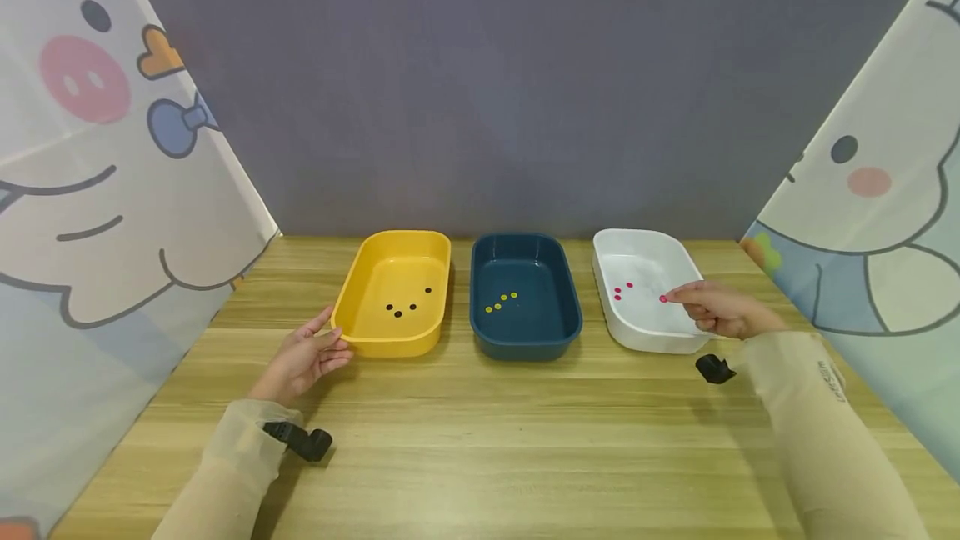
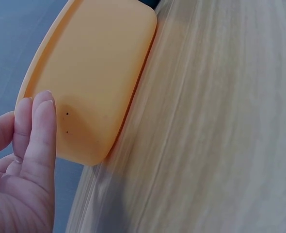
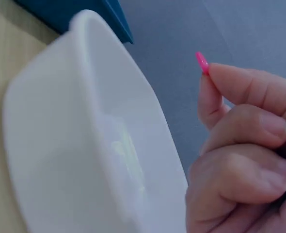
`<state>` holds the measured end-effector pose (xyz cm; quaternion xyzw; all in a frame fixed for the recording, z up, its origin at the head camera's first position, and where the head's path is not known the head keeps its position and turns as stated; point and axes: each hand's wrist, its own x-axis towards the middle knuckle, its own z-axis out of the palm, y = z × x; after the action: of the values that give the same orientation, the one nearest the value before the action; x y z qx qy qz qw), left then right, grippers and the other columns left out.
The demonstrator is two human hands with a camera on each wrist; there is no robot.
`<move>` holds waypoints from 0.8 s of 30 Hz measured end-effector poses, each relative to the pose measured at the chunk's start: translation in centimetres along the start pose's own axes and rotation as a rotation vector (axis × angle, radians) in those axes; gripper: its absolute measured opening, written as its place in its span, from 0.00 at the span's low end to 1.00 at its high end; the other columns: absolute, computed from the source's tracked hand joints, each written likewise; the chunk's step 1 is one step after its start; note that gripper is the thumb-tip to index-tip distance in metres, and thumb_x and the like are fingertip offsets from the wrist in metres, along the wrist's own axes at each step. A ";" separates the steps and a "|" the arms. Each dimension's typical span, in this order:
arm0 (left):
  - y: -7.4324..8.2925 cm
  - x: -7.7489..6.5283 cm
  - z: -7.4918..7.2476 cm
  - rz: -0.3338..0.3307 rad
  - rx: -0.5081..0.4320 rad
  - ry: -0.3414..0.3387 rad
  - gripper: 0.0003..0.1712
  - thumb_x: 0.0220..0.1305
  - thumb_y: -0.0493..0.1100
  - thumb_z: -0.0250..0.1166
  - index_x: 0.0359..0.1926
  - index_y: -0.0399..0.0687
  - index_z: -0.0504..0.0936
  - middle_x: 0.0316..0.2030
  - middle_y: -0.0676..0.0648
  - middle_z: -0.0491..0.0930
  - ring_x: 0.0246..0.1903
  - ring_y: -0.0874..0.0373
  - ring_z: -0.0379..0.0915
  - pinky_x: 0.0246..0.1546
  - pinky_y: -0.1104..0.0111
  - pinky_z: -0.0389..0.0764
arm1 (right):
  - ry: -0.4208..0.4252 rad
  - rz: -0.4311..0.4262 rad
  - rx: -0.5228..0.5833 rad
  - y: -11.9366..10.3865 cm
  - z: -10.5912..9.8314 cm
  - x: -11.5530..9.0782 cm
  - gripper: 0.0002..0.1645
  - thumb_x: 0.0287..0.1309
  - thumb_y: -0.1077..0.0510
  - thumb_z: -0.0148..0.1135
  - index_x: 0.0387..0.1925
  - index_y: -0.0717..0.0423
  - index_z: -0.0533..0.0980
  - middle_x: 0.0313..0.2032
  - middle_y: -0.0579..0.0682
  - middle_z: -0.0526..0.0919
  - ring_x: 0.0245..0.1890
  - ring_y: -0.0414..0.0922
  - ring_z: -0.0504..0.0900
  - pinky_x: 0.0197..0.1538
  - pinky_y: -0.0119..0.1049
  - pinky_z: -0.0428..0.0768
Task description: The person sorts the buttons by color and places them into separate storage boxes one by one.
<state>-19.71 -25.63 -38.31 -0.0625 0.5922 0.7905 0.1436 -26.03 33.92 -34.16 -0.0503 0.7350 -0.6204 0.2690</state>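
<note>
At the left, my left hand [image 1: 303,357] holds the near left corner of a yellow plastic bin [image 1: 393,348], thumb at the rim and fingers along the outer wall. Several black buttons [image 1: 398,314] lie in that bin. My right hand [image 1: 720,307] pinches a pink button [image 3: 202,62] between thumb and forefinger, above the right side of a white bin [image 1: 652,340]. The other fingers of this hand are curled in. Three pink buttons [image 1: 629,285] lie on the white bin's floor, toward its left side.
Between the yellow and white bins stands a dark blue bin [image 1: 525,351] with several yellow buttons [image 1: 498,307] in it. All three bins sit in a row on a wood-grain table [image 1: 480,448]. A grey panel [image 1: 495,90] rises behind them, with cartoon-printed cloths [image 1: 45,190] at both sides.
</note>
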 end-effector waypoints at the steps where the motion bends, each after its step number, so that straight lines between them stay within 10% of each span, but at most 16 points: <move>1: 0.0 0.0 0.0 0.000 -0.002 -0.002 0.39 0.74 0.33 0.45 0.75 0.49 0.32 0.23 0.49 0.82 0.24 0.60 0.82 0.33 0.71 0.85 | 0.003 0.007 -0.009 -0.3 -0.1 0.2 0.24 0.71 0.65 0.43 0.27 0.45 0.82 0.13 0.38 0.56 0.15 0.34 0.49 0.20 0.24 0.47; 11: 0.1 0.0 0.0 0.015 0.084 0.036 0.39 0.74 0.33 0.45 0.75 0.48 0.33 0.24 0.50 0.81 0.25 0.60 0.82 0.36 0.69 0.85 | 0.206 0.038 0.285 -3.3 -0.3 2.8 0.14 0.70 0.64 0.45 0.29 0.53 0.73 0.13 0.40 0.59 0.15 0.33 0.54 0.16 0.19 0.58; 24: -0.2 0.0 0.3 0.042 0.159 0.057 0.38 0.74 0.33 0.46 0.75 0.46 0.36 0.24 0.51 0.80 0.25 0.61 0.81 0.37 0.69 0.85 | 0.254 0.096 0.762 -3.4 -1.2 4.3 0.17 0.69 0.62 0.43 0.24 0.58 0.71 0.16 0.45 0.62 0.16 0.35 0.56 0.18 0.21 0.55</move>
<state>-19.60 -25.30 -38.36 -0.0609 0.6581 0.7417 0.1143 -31.13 32.42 -32.26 0.1644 0.4812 -0.8365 0.2042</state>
